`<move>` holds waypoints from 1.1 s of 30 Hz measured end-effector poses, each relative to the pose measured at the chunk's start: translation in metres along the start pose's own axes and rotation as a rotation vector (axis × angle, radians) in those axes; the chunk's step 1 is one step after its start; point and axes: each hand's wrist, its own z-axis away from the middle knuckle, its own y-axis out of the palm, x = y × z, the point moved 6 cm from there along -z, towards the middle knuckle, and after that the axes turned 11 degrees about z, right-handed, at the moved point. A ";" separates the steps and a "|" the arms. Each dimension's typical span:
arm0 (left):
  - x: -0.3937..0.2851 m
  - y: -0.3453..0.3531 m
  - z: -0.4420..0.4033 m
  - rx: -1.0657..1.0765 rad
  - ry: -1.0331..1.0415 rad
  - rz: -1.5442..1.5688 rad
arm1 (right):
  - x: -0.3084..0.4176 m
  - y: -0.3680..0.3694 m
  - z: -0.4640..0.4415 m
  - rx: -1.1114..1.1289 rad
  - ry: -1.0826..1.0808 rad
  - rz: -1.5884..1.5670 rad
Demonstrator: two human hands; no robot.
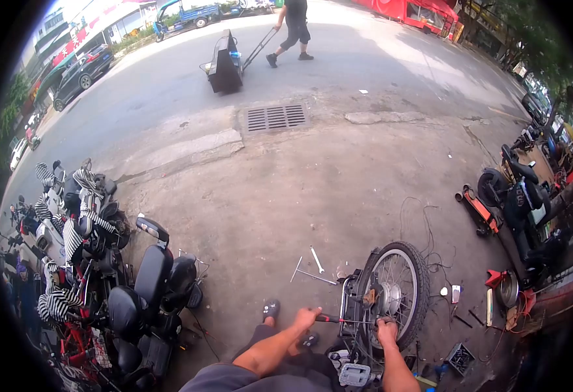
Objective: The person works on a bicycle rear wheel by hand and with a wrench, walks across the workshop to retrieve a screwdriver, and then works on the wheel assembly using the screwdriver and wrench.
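Observation:
My left hand [307, 318] is wrapped round the end of a screwdriver [329, 319] with a red and black handle. Its thin shaft points right, across the frame of a bike lying or leaning at my feet, toward the wheel. At the wheel's near side, my right hand [386, 331] is closed close to the shaft's far end; what its fingers pinch is too small to make out. The spoked wheel [397, 277] has a black knobbly tyre and a silver hub [390, 297]. A grey pedal [354, 374] shows below, near my legs.
A wrench [317, 259] and a T-handle tool [315, 272] lie on the ground ahead. Parked electric bikes [149, 281] crowd the left. An orange and black scooter [482, 210] stands right, above a small black crate [459, 358]. Beyond a drain grate [277, 118], a person pulls a loaded trolley [226, 65].

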 end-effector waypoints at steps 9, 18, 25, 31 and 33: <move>-0.056 0.004 0.037 0.120 0.762 -0.394 | 0.022 -0.016 0.009 0.017 0.078 0.076; -0.019 0.001 0.001 0.293 -0.050 -0.195 | 0.024 -0.014 0.008 0.034 0.041 0.099; -0.018 0.000 0.001 0.281 0.249 0.038 | 0.025 -0.017 0.004 0.119 0.116 0.069; 0.018 -0.001 0.000 0.250 -0.145 0.144 | 0.022 -0.011 0.006 -0.007 0.014 0.143; 0.016 -0.002 0.002 0.174 0.079 0.210 | -0.023 0.020 -0.009 0.047 0.085 0.005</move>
